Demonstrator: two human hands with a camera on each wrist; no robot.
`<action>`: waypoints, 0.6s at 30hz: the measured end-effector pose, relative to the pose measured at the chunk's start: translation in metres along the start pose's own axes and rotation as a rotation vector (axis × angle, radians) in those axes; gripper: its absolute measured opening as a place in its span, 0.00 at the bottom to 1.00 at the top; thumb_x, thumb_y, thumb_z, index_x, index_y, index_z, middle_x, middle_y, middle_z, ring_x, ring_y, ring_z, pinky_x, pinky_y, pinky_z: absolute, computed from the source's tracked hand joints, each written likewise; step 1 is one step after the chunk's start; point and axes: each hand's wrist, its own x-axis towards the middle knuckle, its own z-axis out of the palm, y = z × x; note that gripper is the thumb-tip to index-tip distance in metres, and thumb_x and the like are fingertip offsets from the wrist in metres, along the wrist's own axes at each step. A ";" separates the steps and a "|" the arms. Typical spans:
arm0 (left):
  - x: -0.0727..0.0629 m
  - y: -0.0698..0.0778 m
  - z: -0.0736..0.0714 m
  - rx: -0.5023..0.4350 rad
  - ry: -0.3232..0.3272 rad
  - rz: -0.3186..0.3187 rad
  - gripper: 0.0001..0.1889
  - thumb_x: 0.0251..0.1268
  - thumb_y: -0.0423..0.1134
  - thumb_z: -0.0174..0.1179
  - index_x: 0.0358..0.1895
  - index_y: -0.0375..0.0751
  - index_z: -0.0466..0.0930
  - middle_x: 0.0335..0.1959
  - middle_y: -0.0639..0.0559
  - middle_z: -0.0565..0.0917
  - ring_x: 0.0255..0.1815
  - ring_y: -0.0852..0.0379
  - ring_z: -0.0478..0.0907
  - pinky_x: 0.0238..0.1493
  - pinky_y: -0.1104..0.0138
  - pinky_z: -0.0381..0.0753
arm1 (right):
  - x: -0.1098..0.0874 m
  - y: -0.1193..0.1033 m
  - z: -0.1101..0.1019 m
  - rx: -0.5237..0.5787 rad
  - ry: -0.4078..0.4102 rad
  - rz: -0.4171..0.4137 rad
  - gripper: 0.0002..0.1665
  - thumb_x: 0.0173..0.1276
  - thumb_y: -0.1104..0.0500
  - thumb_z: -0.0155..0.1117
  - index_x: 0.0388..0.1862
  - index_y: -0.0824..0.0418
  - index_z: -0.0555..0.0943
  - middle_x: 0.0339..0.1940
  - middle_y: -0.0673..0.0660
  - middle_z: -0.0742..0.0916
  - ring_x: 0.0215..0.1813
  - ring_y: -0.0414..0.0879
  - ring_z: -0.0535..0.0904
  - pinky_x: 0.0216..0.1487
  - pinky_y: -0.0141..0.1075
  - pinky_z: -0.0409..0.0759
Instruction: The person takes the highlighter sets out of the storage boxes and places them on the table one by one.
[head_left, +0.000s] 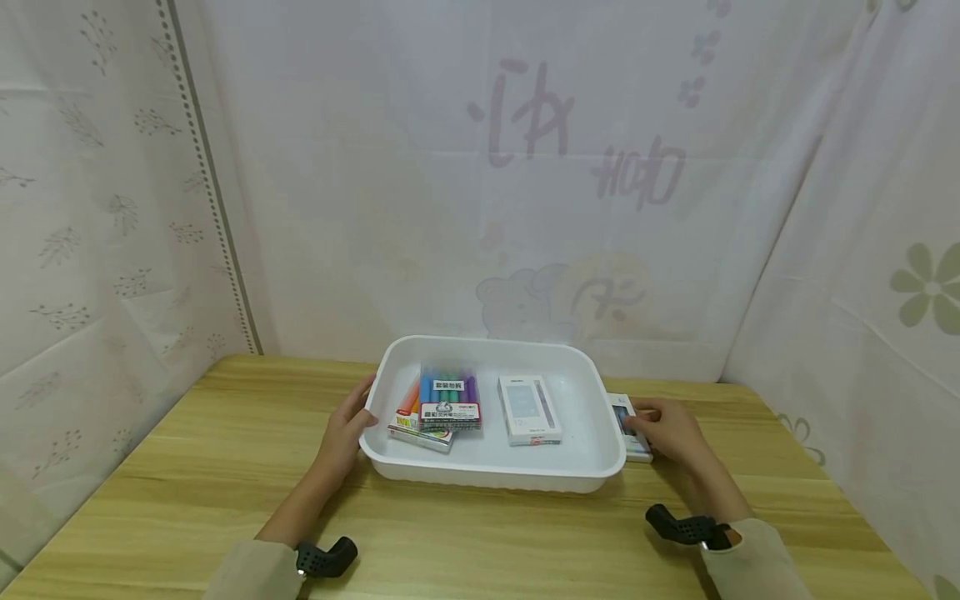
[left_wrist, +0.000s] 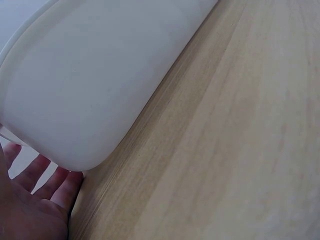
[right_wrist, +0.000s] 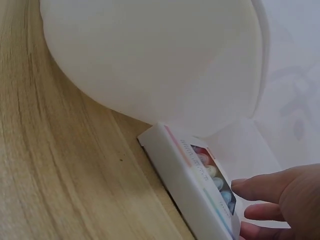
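Note:
A white plastic tray (head_left: 495, 477) stands on the wooden table. My left hand (head_left: 350, 423) holds its left side, thumb at the rim. In the left wrist view, the fingers (left_wrist: 34, 172) lie against the tray's outer wall. Beside the tray's right end lies a white box (right_wrist: 175, 172), whose cut-out window shows a row of pale, rounded coloured items. Over this box is my right hand (head_left: 670, 429), with fingertips at the window's edge and the box's far side. The head view partly hides the box behind that hand.
Inside the tray, a clear pack of coloured pens (head_left: 450, 400) overlaps a colourful flat pack (head_left: 420, 435) at the left. A white and pale-blue box (head_left: 528, 408) lies right of the middle. Printed curtains (head_left: 360, 192) hang behind the table and at both sides.

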 end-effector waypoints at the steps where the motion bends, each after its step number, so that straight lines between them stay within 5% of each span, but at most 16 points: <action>1: 0.000 0.000 0.000 0.000 0.000 -0.001 0.36 0.63 0.30 0.46 0.79 0.44 0.60 0.77 0.34 0.65 0.76 0.36 0.65 0.52 0.78 0.75 | -0.001 -0.001 0.000 0.001 -0.005 0.003 0.37 0.72 0.48 0.62 0.69 0.72 0.71 0.60 0.77 0.81 0.54 0.63 0.81 0.42 0.40 0.84; 12: -0.001 0.001 0.000 0.010 -0.004 0.000 0.36 0.64 0.31 0.46 0.79 0.45 0.59 0.79 0.36 0.63 0.78 0.36 0.63 0.67 0.56 0.74 | -0.007 -0.011 -0.011 0.030 -0.033 -0.002 0.39 0.75 0.45 0.58 0.71 0.74 0.68 0.61 0.78 0.80 0.46 0.55 0.86 0.37 0.41 0.86; 18: -0.001 0.001 0.000 0.000 -0.003 -0.001 0.36 0.64 0.30 0.46 0.79 0.45 0.59 0.78 0.35 0.64 0.77 0.36 0.64 0.61 0.67 0.76 | -0.012 -0.023 -0.020 0.089 -0.037 -0.025 0.43 0.75 0.41 0.56 0.73 0.73 0.65 0.63 0.79 0.78 0.49 0.58 0.86 0.38 0.42 0.88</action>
